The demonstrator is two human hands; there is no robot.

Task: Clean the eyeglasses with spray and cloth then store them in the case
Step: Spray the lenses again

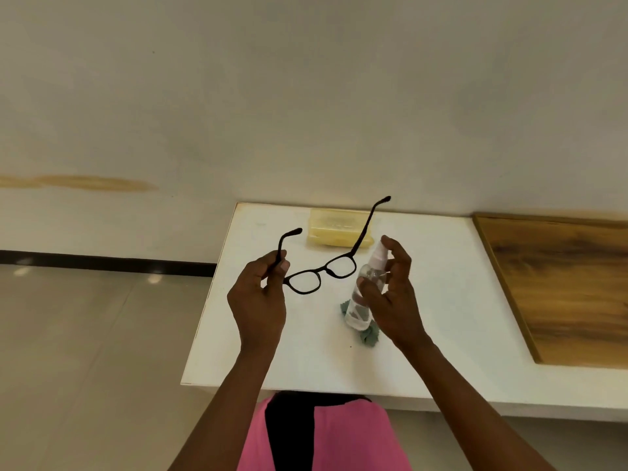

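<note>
In the head view we hold the black-framed eyeglasses (321, 275) in the air above the white table (441, 300), our left hand (260, 300) pinching one temple arm near the hinge between thumb and fingers, while the other temple sticks up free. Our right hand (390, 294) is wrapped around a small clear spray bottle (365, 287), fingers closed on its body and the index finger curled over the white pump head, the nozzle just beside the right-hand lens. The bottle looks mostly clear, and we cannot tell how much liquid it holds. Under it, lying on the table, a crumpled grey-green cloth (368, 334) pokes out. At the far edge of the table lies the pale yellow glasses case (334, 231); it looks closed, so we cannot see what is inside it. We judge the main risk to be the one-temple grip: a push on the pump could jolt the frame, let it swing on the hinge or slip down onto the table. The nozzle sits so near the lens that the spray may land on only one lens, or past it onto our left hand. Too much liquid would drip onto the table.
</note>
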